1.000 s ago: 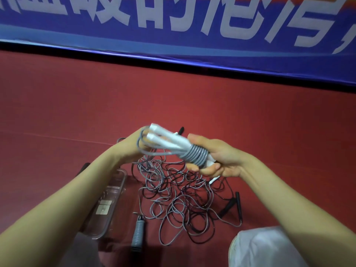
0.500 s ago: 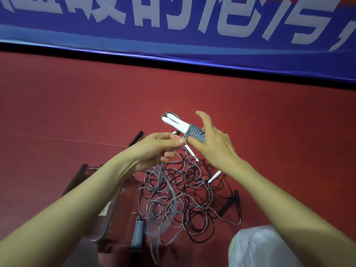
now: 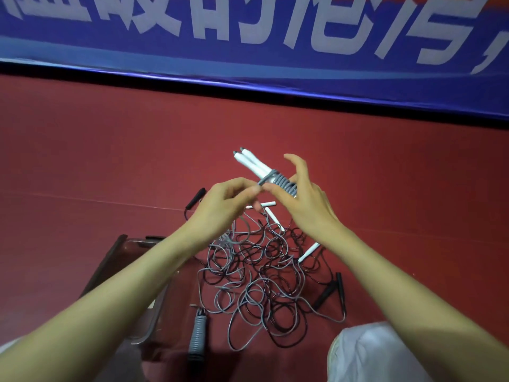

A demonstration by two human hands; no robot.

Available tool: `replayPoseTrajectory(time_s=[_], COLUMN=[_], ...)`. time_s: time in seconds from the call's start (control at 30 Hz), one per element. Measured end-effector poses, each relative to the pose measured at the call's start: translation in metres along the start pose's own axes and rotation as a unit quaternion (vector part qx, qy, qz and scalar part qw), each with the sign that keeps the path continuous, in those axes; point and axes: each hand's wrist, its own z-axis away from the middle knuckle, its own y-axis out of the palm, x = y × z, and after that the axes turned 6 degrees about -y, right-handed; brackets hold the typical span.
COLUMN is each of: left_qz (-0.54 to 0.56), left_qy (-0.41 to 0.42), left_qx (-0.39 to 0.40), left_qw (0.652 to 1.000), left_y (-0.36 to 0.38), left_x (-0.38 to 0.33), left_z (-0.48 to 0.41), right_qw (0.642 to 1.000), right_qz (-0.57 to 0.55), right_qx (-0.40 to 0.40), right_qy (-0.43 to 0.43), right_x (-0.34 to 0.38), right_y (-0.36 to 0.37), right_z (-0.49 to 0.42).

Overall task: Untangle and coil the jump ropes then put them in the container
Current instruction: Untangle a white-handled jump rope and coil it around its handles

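Note:
My right hand [image 3: 303, 199] holds a pair of white jump rope handles [image 3: 252, 164] with grey cord wound round them; its index finger sticks up. My left hand [image 3: 224, 205] pinches the grey cord end right beside the coil. Below them a tangle of grey and black ropes [image 3: 259, 285] lies on the red floor, with white handles [image 3: 271, 213] and black handles [image 3: 326, 295] in it. A coiled grey rope bundle [image 3: 197, 334] lies at the front. The clear plastic container [image 3: 129, 268] sits to the left, partly behind my left forearm.
A blue banner with white characters [image 3: 248, 37] runs along the back wall. A black handle [image 3: 196, 198] lies left of my hands. My knee in light cloth [image 3: 369, 354] shows at the lower right. Red floor stretches all round.
Both hands have risen slightly with the bundle. The loose grey loop that hung from my left hand is gone; the cord is now pulled short against the coil.

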Motion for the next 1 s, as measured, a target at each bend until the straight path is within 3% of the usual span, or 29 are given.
replayPoseTrajectory(time_s=[0.1,0.17,0.27,0.37,0.53,0.67,0.77,0.87,1.0], left_qz=[0.195,0.228,0.262,0.223,0.173,0.183,0.07,0.018,0.093], left_qy=[-0.117,-0.128,-0.11,-0.049,-0.008,-0.036,-0.079,-0.094,-0.099], left_qx=[0.041,0.069,0.04,0.022,0.029,0.079,0.144,0.158,0.149], left_qw=[0.973,0.963,0.958,0.973,0.985,0.979,0.984,0.983,0.979], left_y=[0.006,0.005,0.001,0.003,0.01,0.011,0.001,-0.016,-0.035], left_x=[0.002,0.007,0.011,0.012,0.017,0.017,0.018,0.018,0.029], left_z=[-0.001,-0.003,-0.006,-0.007,-0.003,-0.002,-0.003,-0.005,-0.016], right_qw=[0.999,0.996,0.985,0.969,0.972,0.936,0.901,0.882,0.857], right_qz=[-0.038,-0.084,-0.173,-0.24,-0.215,-0.328,-0.41,-0.43,-0.438], right_qx=[-0.013,-0.009,0.01,0.034,0.039,0.041,0.046,0.103,0.217], right_qy=[-0.014,-0.016,0.0,0.04,0.085,0.117,0.137,0.16,0.163], right_x=[0.001,0.001,0.004,0.004,0.004,0.008,0.0,-0.009,-0.006], right_y=[0.002,0.005,0.008,0.009,0.013,0.012,0.002,-0.01,-0.012], right_z=[0.001,0.002,0.003,0.002,0.006,0.005,-0.001,-0.005,-0.001])
